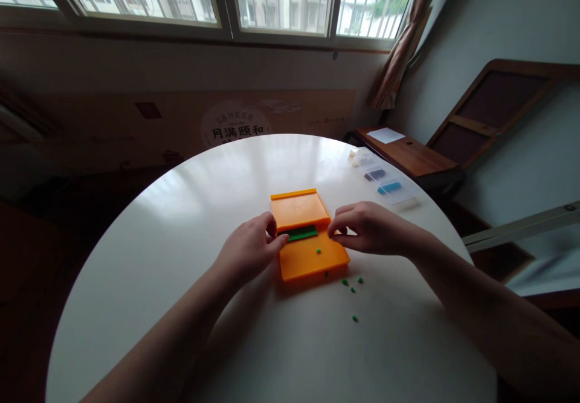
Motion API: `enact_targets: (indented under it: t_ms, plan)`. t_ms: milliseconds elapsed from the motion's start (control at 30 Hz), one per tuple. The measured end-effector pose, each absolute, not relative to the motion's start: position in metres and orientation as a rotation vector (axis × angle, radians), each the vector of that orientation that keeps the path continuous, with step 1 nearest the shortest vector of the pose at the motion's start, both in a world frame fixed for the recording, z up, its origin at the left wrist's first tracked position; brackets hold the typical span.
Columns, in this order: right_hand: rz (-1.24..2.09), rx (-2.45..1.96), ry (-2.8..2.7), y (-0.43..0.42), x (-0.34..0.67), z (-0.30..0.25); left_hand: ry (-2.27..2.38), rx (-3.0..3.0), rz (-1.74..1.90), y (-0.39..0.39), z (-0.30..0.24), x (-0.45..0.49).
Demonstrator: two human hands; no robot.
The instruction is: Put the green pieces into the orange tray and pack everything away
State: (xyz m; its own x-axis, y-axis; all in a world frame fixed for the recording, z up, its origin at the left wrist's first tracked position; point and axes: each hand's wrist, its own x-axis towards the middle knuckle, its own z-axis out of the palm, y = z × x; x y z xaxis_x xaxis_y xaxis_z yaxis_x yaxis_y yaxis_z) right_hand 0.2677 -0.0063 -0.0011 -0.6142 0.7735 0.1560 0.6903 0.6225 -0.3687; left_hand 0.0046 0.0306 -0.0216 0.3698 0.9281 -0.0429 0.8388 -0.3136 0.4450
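Observation:
An orange plastic case [312, 261] lies opened flat on the table, its lid [299, 208] on the far side. Across its middle sits a green studded strip of small blocks [302, 233]. My left hand [254, 243] is closed at the left end of that strip, the thumb over its end; the other fingertips are partly hidden. At the case's right edge my right hand [369, 228] pinches a tiny green block [330, 236], mostly covered by the fingers. One loose green block [318, 251] rests on the orange surface between the hands.
Several tiny green blocks [345, 282] are scattered on the white round table [149, 288] in front of the case. Clear bags with blue pieces [389, 188] and dark pieces [375, 175] lie at the far right. Beyond the table edge stands a wooden chair [408, 152] with paper on it.

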Motion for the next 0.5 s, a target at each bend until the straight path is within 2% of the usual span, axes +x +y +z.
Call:
enact_targets:
  t_ms: [267,500]
  plan:
    - [0.305,-1.333,-2.654,-0.005,0.242,-0.011,1.541,2.238,0.324,0.029,-0.021,0.004]
    - [0.197,-1.480,-2.491,-0.011,0.244,-0.010,1.542,2.216,0.329,0.028,-0.019,0.004]
